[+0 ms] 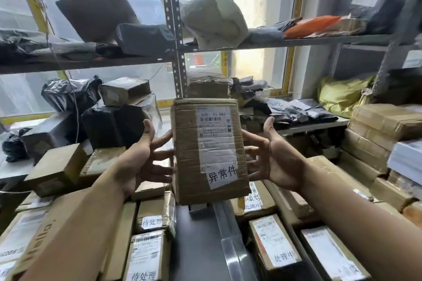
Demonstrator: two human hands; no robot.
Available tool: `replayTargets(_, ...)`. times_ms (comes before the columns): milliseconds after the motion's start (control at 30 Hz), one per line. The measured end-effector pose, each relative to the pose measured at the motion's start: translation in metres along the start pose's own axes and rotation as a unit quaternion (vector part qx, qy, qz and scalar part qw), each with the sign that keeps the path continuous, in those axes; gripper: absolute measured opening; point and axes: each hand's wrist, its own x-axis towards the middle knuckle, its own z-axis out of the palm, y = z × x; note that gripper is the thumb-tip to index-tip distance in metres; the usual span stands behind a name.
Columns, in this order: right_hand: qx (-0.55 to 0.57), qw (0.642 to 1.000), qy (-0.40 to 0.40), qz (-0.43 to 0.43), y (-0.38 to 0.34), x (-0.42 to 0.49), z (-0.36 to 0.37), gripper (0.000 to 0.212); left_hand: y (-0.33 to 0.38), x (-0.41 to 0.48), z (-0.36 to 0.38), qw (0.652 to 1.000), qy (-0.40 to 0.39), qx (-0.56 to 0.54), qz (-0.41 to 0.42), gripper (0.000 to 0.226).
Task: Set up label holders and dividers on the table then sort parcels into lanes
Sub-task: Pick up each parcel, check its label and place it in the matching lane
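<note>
A brown cardboard parcel (194, 155) with a white shipping label and a handwritten paper tag is held upright in mid-air at the centre. My left hand (141, 157) presses its left side with fingers spread behind it. My right hand (274, 157) supports the right side, palm facing in, thumb up. Below the parcel lies a dark grey table strip (198, 246) with a grey divider (230, 242) running toward me. Tagged boxes (148, 255) fill the lane on the left, and more tagged boxes (274, 242) fill the lane on the right.
A metal shelving rack (173, 52) stands behind, loaded with black bagged parcels (68, 96), cardboard boxes and a white padded bag (214, 18). Stacked cartons (374, 130) rise at the right, with a yellow bag (340, 93) behind them. Boxes crowd the left side.
</note>
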Motion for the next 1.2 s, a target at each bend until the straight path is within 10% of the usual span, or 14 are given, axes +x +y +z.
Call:
replayTargets(567,-0.012,0.998,0.047,-0.035,-0.057,-0.214,-0.211,0.088,-0.02,-0.044,0.302,0.99,-0.085,-0.042,0.101,0.061)
replayTargets(1200,-0.057,0.987,0.151,0.003,-0.044,-0.263,-0.311,0.088,-0.045,0.002,0.416,0.988,-0.145,-0.008,0.044,0.064)
